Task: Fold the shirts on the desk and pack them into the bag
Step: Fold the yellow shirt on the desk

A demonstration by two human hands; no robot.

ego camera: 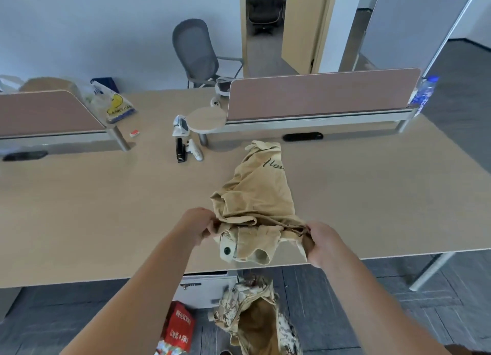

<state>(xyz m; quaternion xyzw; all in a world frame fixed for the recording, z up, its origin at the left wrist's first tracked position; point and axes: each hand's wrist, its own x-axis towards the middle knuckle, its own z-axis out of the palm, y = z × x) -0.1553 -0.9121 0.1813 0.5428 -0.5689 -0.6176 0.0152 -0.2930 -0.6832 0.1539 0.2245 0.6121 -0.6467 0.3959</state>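
Note:
A tan shirt with dark script lettering lies crumpled on the wooden desk, stretching from the middle toward the front edge. My left hand grips its near left corner and my right hand grips its near right corner; the hem hangs bunched between them over the desk edge. On the floor below, a camouflage bag stands with its mouth open.
A red package sits on the floor beside the bag, in front of a white drawer unit. A black stapler, white controllers, a plastic bag, brown dividers and a water bottle occupy the far desk.

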